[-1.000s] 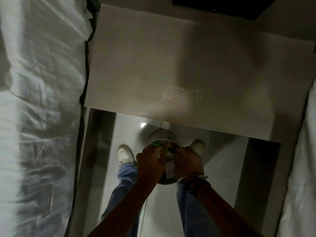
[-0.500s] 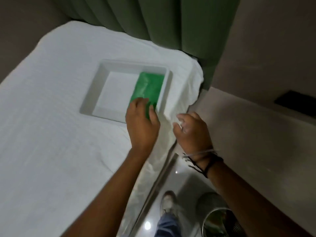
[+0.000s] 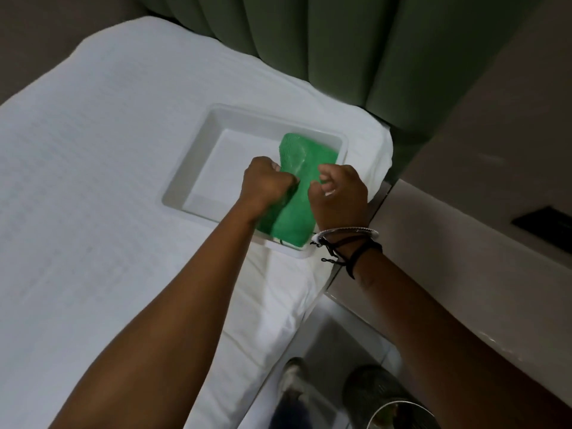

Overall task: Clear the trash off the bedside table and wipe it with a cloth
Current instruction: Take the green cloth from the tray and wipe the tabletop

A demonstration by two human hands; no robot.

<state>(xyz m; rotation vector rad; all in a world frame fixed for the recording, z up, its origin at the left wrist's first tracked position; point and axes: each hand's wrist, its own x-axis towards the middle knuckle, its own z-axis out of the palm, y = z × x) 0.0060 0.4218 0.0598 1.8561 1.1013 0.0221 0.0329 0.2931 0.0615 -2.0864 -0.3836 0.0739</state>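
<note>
A green cloth [image 3: 298,187] lies folded along the right side of a white plastic tray [image 3: 198,156] on the bed. My left hand [image 3: 266,185] is closed on the cloth's left edge. My right hand [image 3: 339,193] pinches its right edge with curled fingers, the wrist wearing a bangle and black cords. The bedside table [image 3: 464,243] is the pale surface to the right, with a few small wet specks near its front edge.
The white bed [image 3: 93,181] fills the left. Green padded headboard panels [image 3: 340,41] rise behind it. A metal trash bin [image 3: 399,416] stands on the glossy floor at the bottom, beside my shoe [image 3: 292,376]. A dark panel [image 3: 544,224] sits on the wall at right.
A second ago both hands were at the bin below the table. The view swung to the bed, the left hand reached the cloth, and now both hands grip it in the tray.
</note>
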